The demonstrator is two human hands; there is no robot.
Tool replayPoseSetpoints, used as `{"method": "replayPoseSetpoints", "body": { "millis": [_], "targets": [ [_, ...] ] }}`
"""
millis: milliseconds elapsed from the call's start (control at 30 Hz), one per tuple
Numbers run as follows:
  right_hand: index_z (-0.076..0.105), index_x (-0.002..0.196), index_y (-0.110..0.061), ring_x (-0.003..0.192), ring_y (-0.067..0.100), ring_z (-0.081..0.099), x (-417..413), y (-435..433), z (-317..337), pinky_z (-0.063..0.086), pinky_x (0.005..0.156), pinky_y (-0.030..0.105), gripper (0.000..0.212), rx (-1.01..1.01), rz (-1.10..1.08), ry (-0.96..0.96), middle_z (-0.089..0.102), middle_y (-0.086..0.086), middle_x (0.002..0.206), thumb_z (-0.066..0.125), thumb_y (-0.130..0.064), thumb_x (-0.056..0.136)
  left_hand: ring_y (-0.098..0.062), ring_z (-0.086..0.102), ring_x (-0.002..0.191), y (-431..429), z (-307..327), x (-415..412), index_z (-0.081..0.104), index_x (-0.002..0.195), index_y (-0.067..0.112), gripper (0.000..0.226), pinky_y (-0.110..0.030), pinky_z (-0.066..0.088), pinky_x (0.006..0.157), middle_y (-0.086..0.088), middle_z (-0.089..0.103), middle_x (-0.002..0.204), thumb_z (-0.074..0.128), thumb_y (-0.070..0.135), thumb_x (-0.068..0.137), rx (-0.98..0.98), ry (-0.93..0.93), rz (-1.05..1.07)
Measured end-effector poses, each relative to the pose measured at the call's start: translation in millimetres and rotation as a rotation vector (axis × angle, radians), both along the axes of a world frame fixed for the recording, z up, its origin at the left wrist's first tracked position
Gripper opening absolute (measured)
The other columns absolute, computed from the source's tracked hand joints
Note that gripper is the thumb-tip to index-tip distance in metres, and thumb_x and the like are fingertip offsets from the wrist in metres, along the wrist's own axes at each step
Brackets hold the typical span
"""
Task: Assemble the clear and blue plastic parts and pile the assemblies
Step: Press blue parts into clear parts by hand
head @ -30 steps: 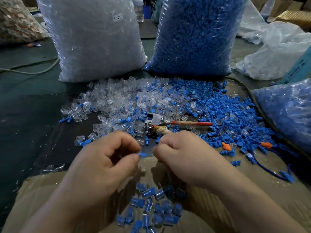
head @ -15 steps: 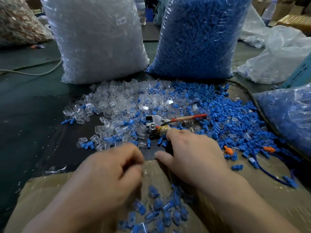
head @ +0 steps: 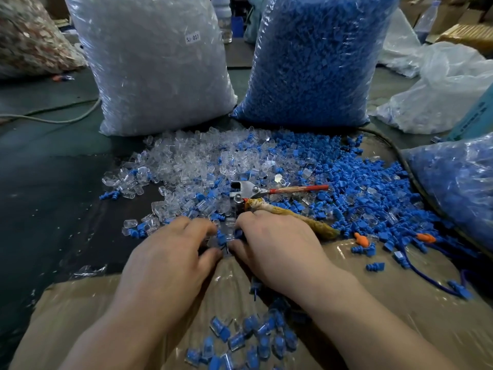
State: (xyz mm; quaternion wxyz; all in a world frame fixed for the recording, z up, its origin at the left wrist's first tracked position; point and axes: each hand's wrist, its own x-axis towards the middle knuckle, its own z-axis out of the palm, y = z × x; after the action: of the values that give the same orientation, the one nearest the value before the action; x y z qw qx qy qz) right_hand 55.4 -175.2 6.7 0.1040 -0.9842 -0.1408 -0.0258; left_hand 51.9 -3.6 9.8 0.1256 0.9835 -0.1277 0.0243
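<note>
- Both hands reach forward, backs up, to the near edge of the loose parts, close together but with a narrow gap between them.
- Left hand (head: 170, 257): its fingers (head: 197, 228) are curled down onto the scattered pieces and the thumb (head: 210, 256) is tucked in towards them. They touch the parts, but whether they pinch one is hidden under the knuckles.
- Right hand (head: 277, 244): the fingers are bent the same way, with the forefinger tip just beside the metal head of the pliers (head: 253, 189). A blue piece shows at its fingertips. I cannot tell whether it is gripped or only touched.
- Clear parts (head: 186, 161) lie spread on the dark table (head: 48, 196) ahead of the hands, and blue parts (head: 360, 182) lie to their right. The two mix in the middle.
- The pliers rest on that mix, one handle red and the other wrapped in yellowish cloth.
- Assemblies (head: 253, 340), clear with blue inside, are heaped between the forearms on a brown board (head: 386, 303) under glossy film.
- Behind the spread a bag of clear parts (head: 154, 70) bears a label (head: 192, 38) reading SJ-017. A bag of blue parts (head: 314, 62) stands just beside it.
- A third bag (head: 453, 188) of blue and clear pieces lies at the right edge.
- Two orange pieces (head: 361, 239) sit among the blue ones on the right.
</note>
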Motion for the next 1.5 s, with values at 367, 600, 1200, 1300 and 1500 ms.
{"method": "replayPoseSetpoints", "body": {
  "millis": [367, 600, 1200, 1300, 1500],
  "targets": [
    [0.053, 0.101, -0.028, 0.086, 0.021, 0.06, -7.6, -4.1, 2.8, 0.05, 0.072, 0.04, 0.014, 0.158, -0.058, 0.008, 0.063, -0.006, 0.095, 0.049, -0.04, 0.094, 0.007, 0.054, 0.09, 4.2, -5.6, -1.0, 0.066, 0.125, 0.039, 0.034, -0.018, 0.043, 0.078, 0.028, 0.058, 0.1, 0.053, 0.041, 0.094, -0.307, -0.04, 0.003],
    [0.056, 0.109, -0.032, 0.088, 0.013, 0.057, -9.4, -7.6, 11.8, 0.047, 0.077, 0.037, 0.015, 0.341, -0.129, 0.055, 0.064, -0.011, 0.095, 0.052, -0.039, 0.096, 0.02, 0.051, 0.103, 5.2, -8.3, -4.3, 0.07, 0.117, 0.043, 0.03, -0.011, 0.038, 0.076, 0.033, 0.064, 0.094, 0.056, 0.038, 0.091, -0.597, -0.065, 0.067],
    [0.069, 0.083, -0.018, 0.059, 0.021, 0.063, -21.4, -9.9, 26.7, 0.053, 0.053, 0.03, 0.006, 1.449, -0.113, 0.384, 0.064, 0.003, 0.066, 0.069, -0.023, 0.085, -0.023, 0.075, 0.082, 9.3, -16.2, -1.9, 0.076, 0.103, 0.031, 0.036, -0.032, 0.06, 0.067, -0.009, 0.076, 0.095, 0.084, 0.036, 0.067, -1.401, 0.312, 0.011],
    [0.073, 0.088, -0.019, 0.064, 0.022, 0.067, -24.9, -6.5, 30.3, 0.055, 0.059, 0.029, 0.007, 1.495, -0.027, 0.386, 0.069, 0.007, 0.07, 0.067, -0.018, 0.084, -0.032, 0.074, 0.082, 9.7, -16.0, -1.0, 0.074, 0.097, 0.027, 0.057, -0.041, 0.061, 0.07, -0.011, 0.075, 0.092, 0.094, 0.056, 0.052, -1.396, 0.269, 0.025],
    [0.07, 0.089, -0.023, 0.062, 0.015, 0.066, -30.4, -0.4, 34.7, 0.058, 0.061, 0.028, 0.021, 1.272, 0.002, 0.265, 0.07, 0.006, 0.069, 0.06, -0.005, 0.094, -0.04, 0.073, 0.083, 9.2, -9.5, -4.5, 0.075, 0.101, 0.026, 0.051, -0.048, 0.062, 0.073, -0.017, 0.075, 0.092, 0.089, 0.055, 0.062, -1.389, 0.322, -0.009]
  ]
}}
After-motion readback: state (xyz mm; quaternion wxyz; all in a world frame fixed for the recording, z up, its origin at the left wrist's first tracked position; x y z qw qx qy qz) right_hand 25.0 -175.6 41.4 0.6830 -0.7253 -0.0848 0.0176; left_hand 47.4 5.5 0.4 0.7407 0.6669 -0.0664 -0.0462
